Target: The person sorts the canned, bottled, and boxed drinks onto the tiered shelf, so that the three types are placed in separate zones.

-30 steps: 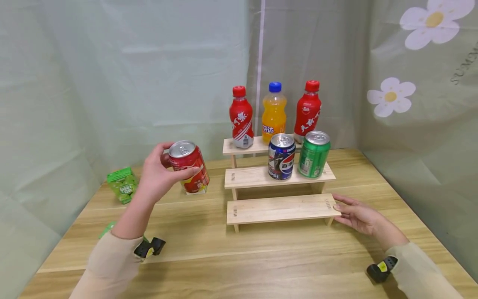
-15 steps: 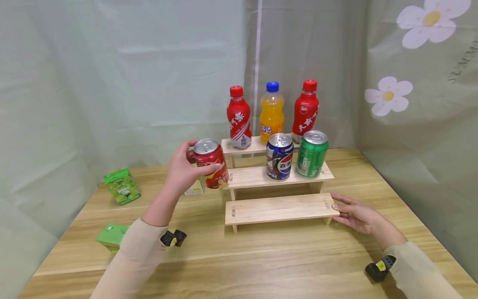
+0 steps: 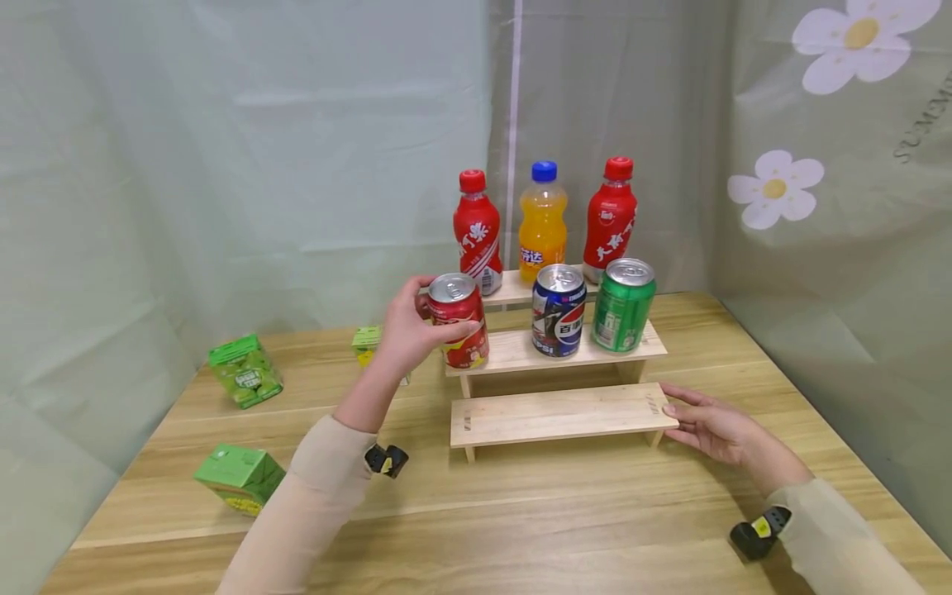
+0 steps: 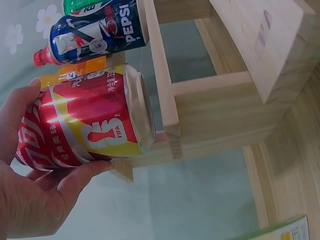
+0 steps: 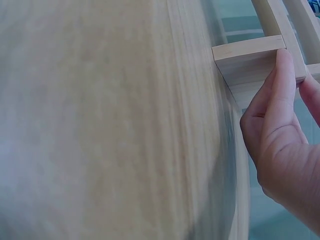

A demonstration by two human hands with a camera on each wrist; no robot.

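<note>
My left hand (image 3: 413, 332) grips a red soda can (image 4: 80, 120) around its side, thumb toward me. The can is held close over the left end of the middle step of a wooden three-step rack (image 3: 506, 351); I cannot tell whether its base touches the wood. On that step stand a blue Pepsi can (image 3: 558, 312) and a green can (image 3: 623, 306). At the rack's right side, my right hand (image 3: 717, 431) pinches the end of the lowest step (image 3: 561, 416), thumb on top and fingers against the leg below.
Two red-capped bottles (image 3: 477, 235) (image 3: 611, 223) flank an orange drink bottle (image 3: 543, 227) on the top step. At left on the table lie a green snack bag (image 3: 247, 372), a green box (image 3: 240, 478) and a small green-yellow box (image 3: 366, 340), partly hidden behind the left arm.
The left hand has carried the red can rightward from above the table to the middle step's left end. The right hand has stayed at the lowest step.
</note>
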